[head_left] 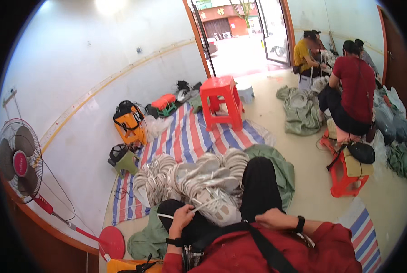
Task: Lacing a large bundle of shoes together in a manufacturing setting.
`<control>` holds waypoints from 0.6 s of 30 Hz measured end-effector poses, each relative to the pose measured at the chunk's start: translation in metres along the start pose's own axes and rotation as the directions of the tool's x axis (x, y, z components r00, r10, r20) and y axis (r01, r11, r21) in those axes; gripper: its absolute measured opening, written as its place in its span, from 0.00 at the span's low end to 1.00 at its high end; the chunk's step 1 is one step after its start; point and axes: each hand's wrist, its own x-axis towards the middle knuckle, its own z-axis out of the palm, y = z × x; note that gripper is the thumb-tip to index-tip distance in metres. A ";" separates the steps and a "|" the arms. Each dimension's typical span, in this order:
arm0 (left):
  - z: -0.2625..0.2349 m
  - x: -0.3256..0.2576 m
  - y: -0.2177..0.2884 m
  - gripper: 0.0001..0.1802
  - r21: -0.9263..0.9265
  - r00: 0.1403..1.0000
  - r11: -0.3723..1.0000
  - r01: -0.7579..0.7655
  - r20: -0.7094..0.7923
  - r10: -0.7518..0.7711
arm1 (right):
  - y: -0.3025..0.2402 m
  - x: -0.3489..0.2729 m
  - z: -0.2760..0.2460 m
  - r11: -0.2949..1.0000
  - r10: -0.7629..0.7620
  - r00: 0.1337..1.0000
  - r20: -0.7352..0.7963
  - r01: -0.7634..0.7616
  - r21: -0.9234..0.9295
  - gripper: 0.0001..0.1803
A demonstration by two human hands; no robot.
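My left hand (183, 218) is closed by my left knee, pinching a white shoelace (206, 203). The lace runs up to a pale sneaker (222, 213), which lies between my thighs with its toe toward me. My right hand (276, 219) is curled closed by my right thigh. Whatever its fingers hold, if anything, is hidden. Just beyond my knees, a heap of grey-white shoes (155, 182) is stacked in tight rows.
A striped sheet (180, 136) lies under the heap, with green sacking (276, 170) beside it. A red stool (219, 98) stands beyond. A fan (21, 164) is at the left. Several people sit at the right, near an orange stool (344, 175).
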 end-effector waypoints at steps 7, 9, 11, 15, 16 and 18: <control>0.001 0.018 -0.001 0.13 0.023 0.988 0.988 -0.154 0.025 0.154 | 0.010 -0.007 -0.031 0.936 0.228 0.968 -0.107 -0.188 0.299 0.08; -0.002 0.013 0.004 0.14 -0.040 0.998 0.999 -0.001 0.064 0.004 | 0.005 -0.014 -0.033 0.945 0.200 0.977 -0.080 -0.170 0.281 0.09; -0.002 0.013 0.000 0.15 -0.109 0.995 0.992 0.065 0.078 -0.057 | -0.002 -0.022 -0.034 0.912 0.112 0.993 -0.045 -0.085 0.402 0.08; -0.001 0.013 0.022 0.16 -0.055 0.988 0.993 0.108 0.118 -0.101 | -0.031 -0.042 -0.037 0.874 0.165 0.986 -0.030 -0.132 0.467 0.08; -0.001 0.010 0.021 0.16 -0.053 0.986 0.992 0.115 0.124 -0.108 | -0.037 -0.045 -0.041 0.864 0.169 0.986 -0.004 -0.146 0.483 0.08; -0.001 0.007 0.020 0.16 -0.069 0.986 0.989 0.128 0.121 -0.119 | -0.044 -0.048 -0.047 0.853 0.181 0.983 0.035 -0.175 0.492 0.07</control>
